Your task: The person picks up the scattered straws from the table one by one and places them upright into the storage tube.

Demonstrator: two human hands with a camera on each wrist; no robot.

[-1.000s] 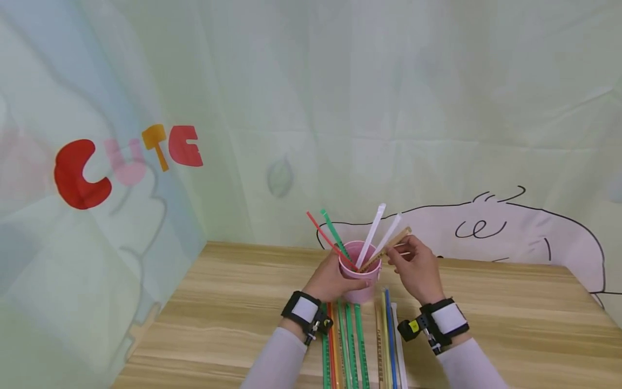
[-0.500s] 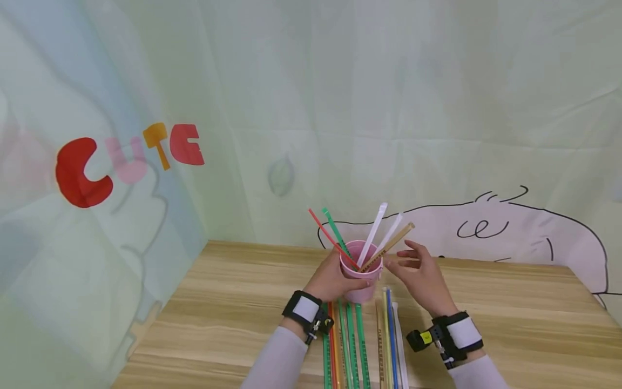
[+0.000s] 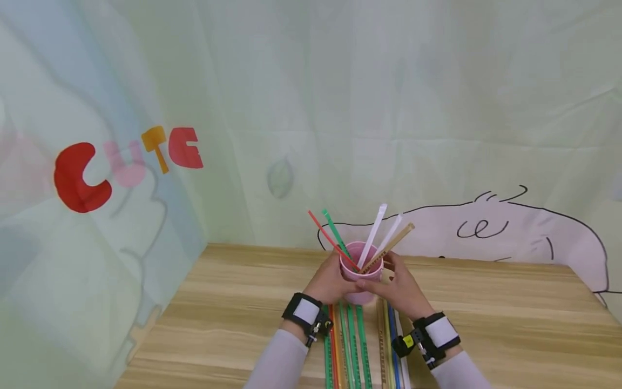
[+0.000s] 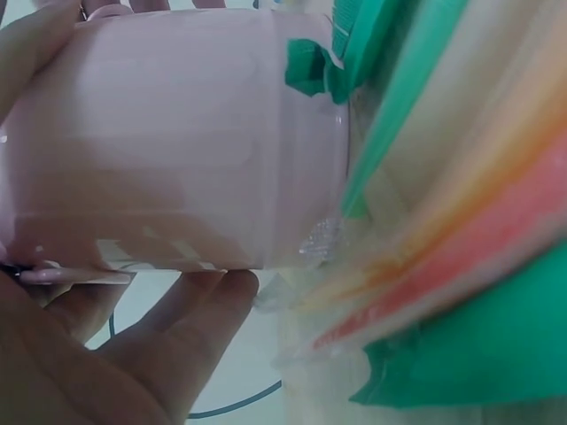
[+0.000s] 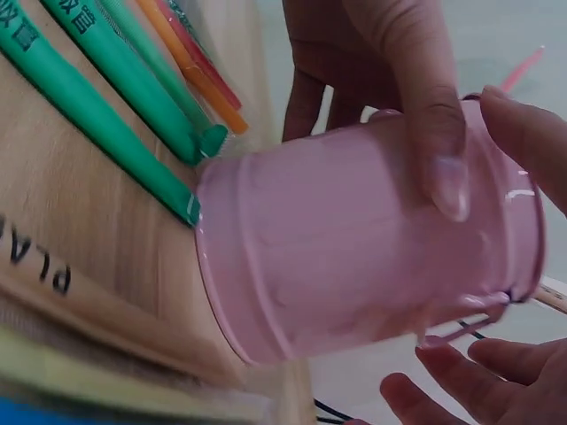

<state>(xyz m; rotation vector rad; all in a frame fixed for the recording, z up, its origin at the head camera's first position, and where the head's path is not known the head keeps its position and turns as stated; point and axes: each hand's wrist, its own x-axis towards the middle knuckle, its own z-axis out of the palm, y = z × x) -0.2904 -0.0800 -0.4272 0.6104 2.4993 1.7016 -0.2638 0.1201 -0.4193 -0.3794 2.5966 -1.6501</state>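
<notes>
A small pink bucket (image 3: 359, 297) with a thin side handle stands on the table, holding several straws that fan out above its rim. Among them are a red straw (image 3: 322, 226), a green wrapped straw (image 3: 332, 224), two white wrapped straws (image 3: 372, 233) and a brown wrapped straw (image 3: 397, 239) leaning right. My left hand (image 3: 329, 280) grips the bucket's left side, its thumb across the front wall. From the right, my right hand (image 3: 402, 290) holds the bucket, thumb at the front rim and fingers at the far side, near the handle (image 5: 461, 333). Parts of the bucket are hidden by both hands.
In front of the bucket, wrapped straws lie side by side on the wooden table (image 3: 233, 302). Green straws (image 3: 353, 346), red and orange ones lie left; brown, yellow, blue (image 3: 393, 351) and white ones lie right. A printed curtain (image 3: 291, 108) hangs behind.
My right hand let go of the brown straw, which stays leaning in the bucket, drew back a little, then came down onto the bucket's right side. My left hand kept its grip.
</notes>
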